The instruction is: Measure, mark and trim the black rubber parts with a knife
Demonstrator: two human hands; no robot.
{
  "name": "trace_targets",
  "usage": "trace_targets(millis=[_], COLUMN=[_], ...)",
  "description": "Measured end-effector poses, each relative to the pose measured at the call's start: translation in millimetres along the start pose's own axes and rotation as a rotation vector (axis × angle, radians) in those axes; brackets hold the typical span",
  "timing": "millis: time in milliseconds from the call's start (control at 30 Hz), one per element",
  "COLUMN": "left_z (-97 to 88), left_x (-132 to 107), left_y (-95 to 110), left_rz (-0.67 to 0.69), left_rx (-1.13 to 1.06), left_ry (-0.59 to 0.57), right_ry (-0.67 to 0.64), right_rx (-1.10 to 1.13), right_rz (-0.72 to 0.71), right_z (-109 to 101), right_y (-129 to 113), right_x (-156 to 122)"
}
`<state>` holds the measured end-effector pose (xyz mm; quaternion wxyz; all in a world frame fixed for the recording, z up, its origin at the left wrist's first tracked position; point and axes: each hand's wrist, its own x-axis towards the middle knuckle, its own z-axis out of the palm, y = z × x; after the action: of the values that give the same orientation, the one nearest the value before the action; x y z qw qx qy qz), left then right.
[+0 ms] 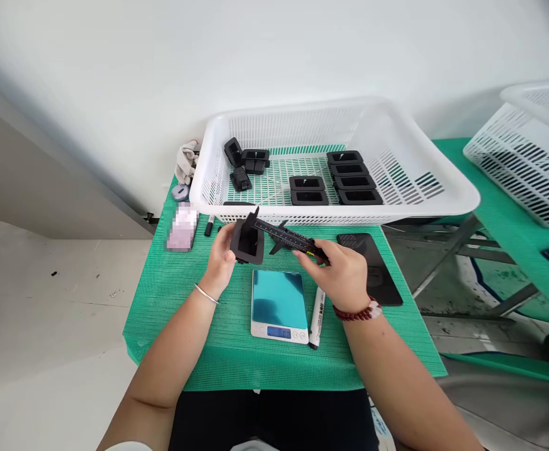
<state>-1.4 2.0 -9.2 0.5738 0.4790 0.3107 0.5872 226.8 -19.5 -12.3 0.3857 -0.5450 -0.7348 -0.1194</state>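
The left hand (pixel 221 258) grips a black frame (pixel 239 243) by its left side, just beyond the far left corner of the scale (pixel 279 297). The right hand (pixel 345 272), right of the scale's far end, holds a caliper (pixel 289 237) whose far tip overlaps the frame's opening; I cannot tell whether they touch. The step looks like gauging the opening, calling for a steady frame and square alignment. Beyond the scale, a basket (pixel 397 211) holds similar black pieces (pixel 354 176).
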Motion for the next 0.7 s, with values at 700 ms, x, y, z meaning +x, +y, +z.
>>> trace_targets(millis=[700], left_z=[3.1], left_x=[-1.1], left_y=[1.2], left_rz=[-0.069], left_rx=[0.008], left_ry=[0.053], right_ry=[-0.040], right_rx=[0.061], right_rz=[0.059], right_z=[0.3], right_y=[2.3], right_x=[-1.8])
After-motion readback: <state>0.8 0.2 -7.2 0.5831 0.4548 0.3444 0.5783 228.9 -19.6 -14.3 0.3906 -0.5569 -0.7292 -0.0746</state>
